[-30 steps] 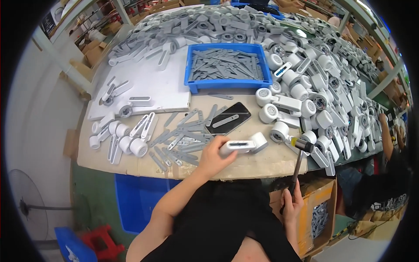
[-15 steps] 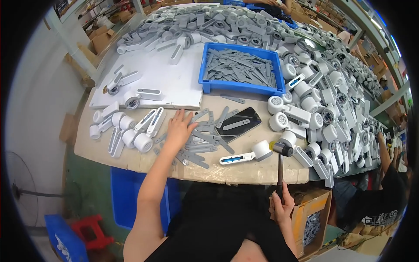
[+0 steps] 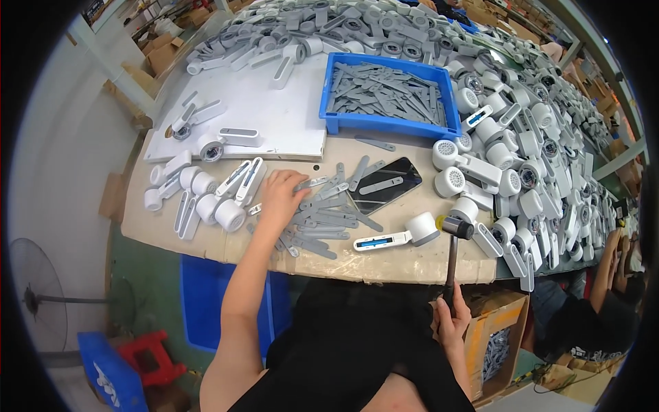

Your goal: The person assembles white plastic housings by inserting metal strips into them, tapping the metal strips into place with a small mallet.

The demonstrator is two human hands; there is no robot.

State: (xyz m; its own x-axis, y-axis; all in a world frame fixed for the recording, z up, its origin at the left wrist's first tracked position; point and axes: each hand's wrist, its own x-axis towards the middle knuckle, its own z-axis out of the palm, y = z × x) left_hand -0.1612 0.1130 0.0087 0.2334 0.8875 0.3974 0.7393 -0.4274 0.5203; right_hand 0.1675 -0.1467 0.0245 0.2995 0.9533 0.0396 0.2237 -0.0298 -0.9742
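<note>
My left hand (image 3: 280, 198) is at the left edge of a loose pile of flat grey plastic strips (image 3: 322, 223). Its thumb and fingers pinch the end of one grey strip (image 3: 313, 182). In my right hand (image 3: 453, 319) is a mallet (image 3: 452, 264), gripped by its dark handle at the table's front edge. The mallet's head (image 3: 456, 227) is up beside a white handheld fan (image 3: 420, 229). That fan lies on its side, its handle pointing left with a blue part showing in the open slot. A dark phone (image 3: 386, 185) lies right of the pile, with a strip on top.
A blue tray (image 3: 391, 130) full of grey strips stands behind the phone. Several white fans (image 3: 230, 216) lie left of my left hand, near a white board (image 3: 274, 130). Heaped fans (image 3: 511, 161) cover the right and far side. A co-worker's arm (image 3: 604, 271) is at far right.
My left hand's fingers, spread over the strips before, have drawn together on one strip at the pile's edge. My right hand still holds the mallet. The whole view has shifted slightly.
</note>
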